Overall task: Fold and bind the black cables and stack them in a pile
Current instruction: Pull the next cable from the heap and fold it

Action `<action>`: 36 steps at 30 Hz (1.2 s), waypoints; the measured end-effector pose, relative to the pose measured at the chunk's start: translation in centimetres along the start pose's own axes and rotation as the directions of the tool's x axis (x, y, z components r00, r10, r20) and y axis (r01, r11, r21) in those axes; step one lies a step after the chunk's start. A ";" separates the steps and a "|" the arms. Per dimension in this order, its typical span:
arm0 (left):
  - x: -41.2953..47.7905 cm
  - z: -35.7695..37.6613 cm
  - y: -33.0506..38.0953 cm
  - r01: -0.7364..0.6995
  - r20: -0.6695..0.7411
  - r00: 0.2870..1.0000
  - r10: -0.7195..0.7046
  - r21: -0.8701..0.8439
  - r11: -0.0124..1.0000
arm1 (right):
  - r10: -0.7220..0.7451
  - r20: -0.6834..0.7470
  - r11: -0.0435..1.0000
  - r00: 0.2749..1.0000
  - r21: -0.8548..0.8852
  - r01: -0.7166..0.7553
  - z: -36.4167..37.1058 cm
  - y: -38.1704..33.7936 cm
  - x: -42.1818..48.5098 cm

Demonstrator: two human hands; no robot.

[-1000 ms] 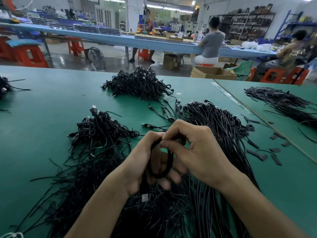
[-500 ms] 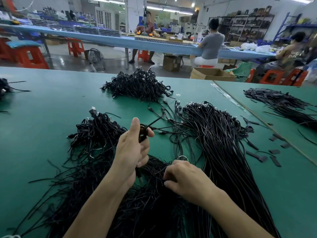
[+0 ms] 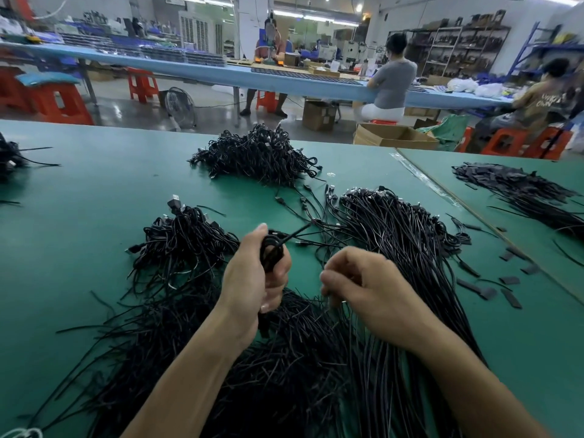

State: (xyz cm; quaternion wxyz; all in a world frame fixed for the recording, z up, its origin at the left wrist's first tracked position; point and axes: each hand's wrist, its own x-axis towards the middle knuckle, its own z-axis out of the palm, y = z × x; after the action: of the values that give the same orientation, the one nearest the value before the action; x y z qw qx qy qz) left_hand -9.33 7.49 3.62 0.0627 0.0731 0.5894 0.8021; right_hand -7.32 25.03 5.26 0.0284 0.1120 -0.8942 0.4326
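Our left hand [image 3: 256,279] grips the coiled black cable [image 3: 271,254] above the bench [image 3: 94,184] at centre, its loose end poking toward 1 o'clock. Our right hand [image 3: 366,289] curls over the tie heap [image 3: 284,358] at 6 o'clock. It is blurred, so we cannot tell whether it has pinched a tie. We should keep the coil squeezed and bind its waist. The cable looks thin, glossy and springy.

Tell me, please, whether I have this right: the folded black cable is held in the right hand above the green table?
Not quite: the head view shows the folded black cable gripped in the left hand, not the right hand, above the green table.
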 end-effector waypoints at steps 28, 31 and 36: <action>-1.5 2.1 1.1 -0.378 0.204 0.915 0.349 0.120 0.918 | 0.048 -0.271 0.690 0.961 0.705 0.164 1.6 -4.5 -0.4; -2.0 2.2 1.7 -0.414 0.158 0.902 0.401 0.057 0.909 | 0.153 -0.148 0.630 0.977 0.776 0.019 2.2 -4.2 -0.7; -1.9 1.8 2.0 -0.390 0.003 0.921 0.390 0.019 0.920 | 0.120 -0.101 0.654 0.988 0.757 -0.002 2.6 -4.2 -1.1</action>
State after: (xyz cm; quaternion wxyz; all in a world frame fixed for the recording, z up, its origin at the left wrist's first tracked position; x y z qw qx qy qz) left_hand -7.17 8.25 6.02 -0.0992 0.1893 0.5708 0.7928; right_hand -5.20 20.69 6.71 0.0283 0.0524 -0.6330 0.7719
